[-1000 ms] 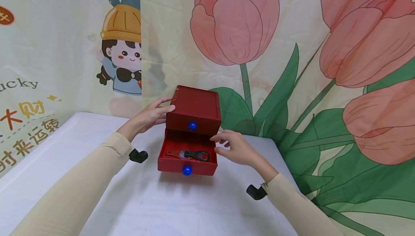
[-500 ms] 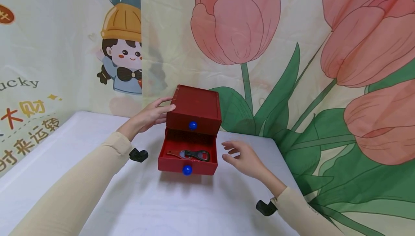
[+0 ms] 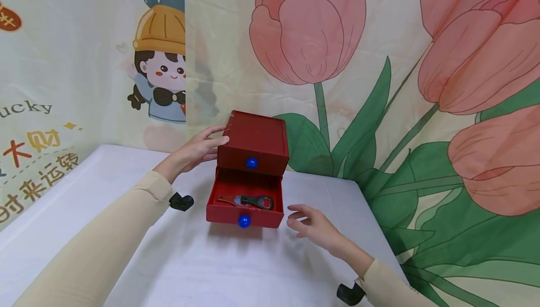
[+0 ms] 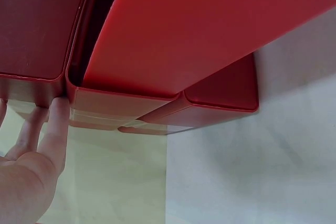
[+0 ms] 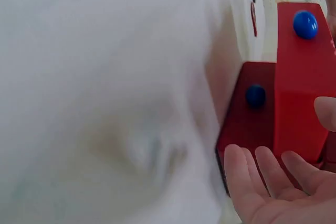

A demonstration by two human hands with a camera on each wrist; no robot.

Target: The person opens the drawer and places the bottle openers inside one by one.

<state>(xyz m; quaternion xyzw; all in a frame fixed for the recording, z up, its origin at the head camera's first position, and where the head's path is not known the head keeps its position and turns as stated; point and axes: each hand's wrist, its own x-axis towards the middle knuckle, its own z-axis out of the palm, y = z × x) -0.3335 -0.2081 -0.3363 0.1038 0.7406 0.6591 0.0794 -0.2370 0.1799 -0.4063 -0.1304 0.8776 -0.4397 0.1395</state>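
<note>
A red drawer box with blue knobs stands on the table. Its pulled-out drawer holds a black-handled bottle opener and a slim reddish-brown handled piece, partly overlapped, whose kind I cannot tell. My left hand rests against the box's upper left side, fingers extended and thumb at the top edge. My right hand is in the air just right of the drawer, fingers loosely bent, holding nothing. Beneath the drawer, the right wrist view shows another closed front with a blue knob.
A white cloth covers the table. Behind it hangs a backdrop printed with tulips and a cartoon figure. Black wrist devices sit at both cuffs.
My right hand has drawn away from the drawer's right side, moving right and then down toward the near side. The left hand, the box and the drawer's contents stay put.
</note>
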